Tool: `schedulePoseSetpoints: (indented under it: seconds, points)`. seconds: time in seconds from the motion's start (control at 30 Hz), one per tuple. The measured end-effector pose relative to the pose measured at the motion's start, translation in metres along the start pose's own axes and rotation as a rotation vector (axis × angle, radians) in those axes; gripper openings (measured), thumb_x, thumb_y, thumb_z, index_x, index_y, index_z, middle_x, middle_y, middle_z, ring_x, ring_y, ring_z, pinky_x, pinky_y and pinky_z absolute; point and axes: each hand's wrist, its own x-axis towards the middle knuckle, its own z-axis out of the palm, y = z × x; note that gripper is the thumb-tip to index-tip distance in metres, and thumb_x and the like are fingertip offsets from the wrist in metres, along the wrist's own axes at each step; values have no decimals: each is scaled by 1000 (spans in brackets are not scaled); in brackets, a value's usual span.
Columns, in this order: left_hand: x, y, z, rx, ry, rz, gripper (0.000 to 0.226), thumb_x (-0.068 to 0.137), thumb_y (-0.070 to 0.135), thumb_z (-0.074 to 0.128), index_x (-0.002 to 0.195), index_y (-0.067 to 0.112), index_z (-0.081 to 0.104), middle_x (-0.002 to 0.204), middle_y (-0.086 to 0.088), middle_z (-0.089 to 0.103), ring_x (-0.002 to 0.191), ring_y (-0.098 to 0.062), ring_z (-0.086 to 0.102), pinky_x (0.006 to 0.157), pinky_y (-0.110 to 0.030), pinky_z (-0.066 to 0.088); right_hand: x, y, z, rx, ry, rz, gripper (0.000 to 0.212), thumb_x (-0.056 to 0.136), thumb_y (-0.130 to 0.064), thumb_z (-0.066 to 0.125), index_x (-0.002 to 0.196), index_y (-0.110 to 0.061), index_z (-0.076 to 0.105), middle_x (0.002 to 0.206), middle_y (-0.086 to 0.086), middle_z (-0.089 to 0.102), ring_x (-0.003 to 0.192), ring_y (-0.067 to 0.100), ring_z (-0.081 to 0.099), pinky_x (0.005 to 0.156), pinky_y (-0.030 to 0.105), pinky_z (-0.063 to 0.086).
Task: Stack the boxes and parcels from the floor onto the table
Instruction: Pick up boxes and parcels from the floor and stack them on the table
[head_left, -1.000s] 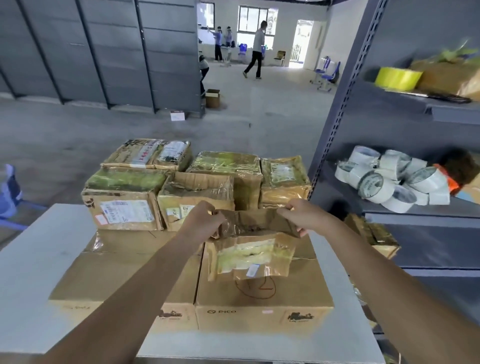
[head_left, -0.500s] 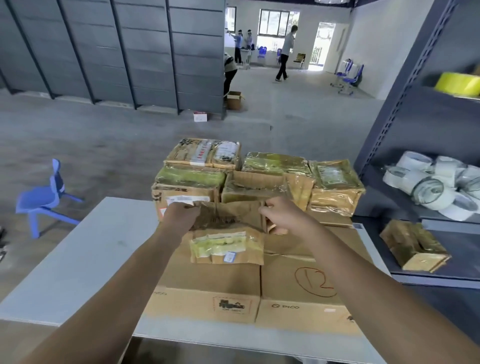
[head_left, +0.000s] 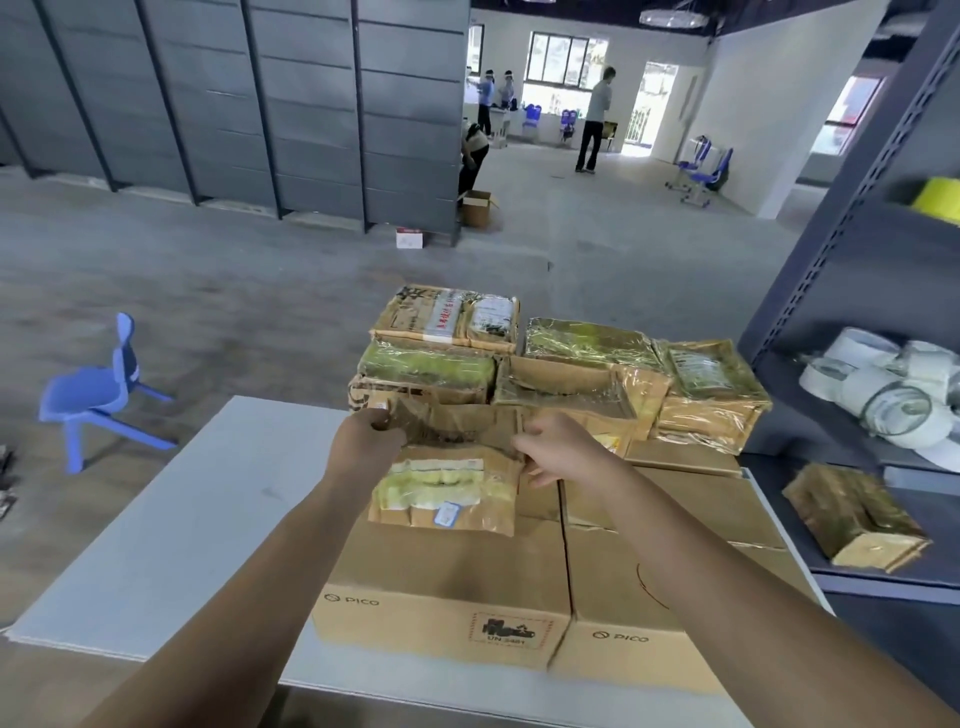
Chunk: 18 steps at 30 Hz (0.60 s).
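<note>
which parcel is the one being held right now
The flat brown parcel with the pale yellow-green tape band: both the left hand and right hand pinch its top edge, over the left PICO box. The other parcels lie untouched behind it.

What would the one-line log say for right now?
stage: stacking | left hand: grips parcel top edge | right hand: pinches same edge | parcel: hangs over PICO box on table

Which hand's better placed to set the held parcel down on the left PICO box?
Left, probably: the left hand grips the parcel at its top left corner, directly over the left PICO box; the right hand holds the right edge, out over the seam at that box's right side.
</note>
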Motion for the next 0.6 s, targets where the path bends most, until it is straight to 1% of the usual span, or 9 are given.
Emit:
schedulePoseSetpoints:
  seconds: [0.07,0.13,0.2,0.27,0.37,0.47,0.5,0.57,0.6]
  points:
    - [6,0,-9,-15,40,19,38,79,0,52,110,20,62,70,2,57,66,-23,57,57,-25,41,2,-10,7,-7,-7,-17,21,94,-16,52,100,3,60,92,12,62,80,18,70,59,26,59]
    - [15,-2,-19,-25,84,15,40,80,-1,52,116,10,65,69,4,54,70,-27,55,57,-25,40,7,-18,18,4,-12,-35,23,94,-16,52,99,5,59,89,12,61,84,23,70,60,27,59]
    - [23,-4,-27,-9,115,2,40,81,-1,53,118,6,63,68,6,51,65,-18,48,55,-22,36,9,-27,30,23,-22,-45,18,94,-17,53,84,-3,58,83,10,64,81,23,71,60,28,60]
    - [28,-7,-33,-21,136,-32,46,83,0,53,128,6,56,76,3,54,63,-9,48,54,-22,37,12,-33,40,26,-28,-48,23,94,-18,54,73,-10,52,77,8,64,77,21,72,57,26,58]
    - [32,-14,-41,-52,128,-54,53,84,2,53,136,7,47,93,-3,58,67,-8,51,53,-23,39,16,-35,50,33,-30,-42,17,93,-19,54,82,-7,57,85,13,66,79,22,72,58,27,59]
    - [33,-22,-42,-76,129,-44,43,86,7,55,128,9,51,105,-6,59,69,-13,52,60,-27,40,19,-34,51,19,-22,-43,20,94,-20,53,100,-2,60,98,15,68,82,21,72,63,29,60]
    - [33,-24,-42,-71,122,-43,34,86,9,55,120,10,55,101,-7,60,67,-16,52,58,-28,38,19,-34,51,5,-24,-48,20,95,-20,52,102,-3,60,100,14,67,82,20,72,63,30,60]
    - [34,-26,-40,-43,95,-59,13,85,10,50,93,8,61,77,-4,57,63,-22,46,51,-26,30,19,-34,50,-20,-29,-52,18,95,-21,51,102,-6,58,102,8,65,83,19,71,64,30,60]
    - [34,-27,-40,-44,75,-75,14,84,10,49,86,5,62,71,-4,55,63,-22,43,50,-26,28,18,-34,50,-18,-25,-50,15,95,-19,50,99,-6,58,99,7,64,81,18,72,64,30,60]
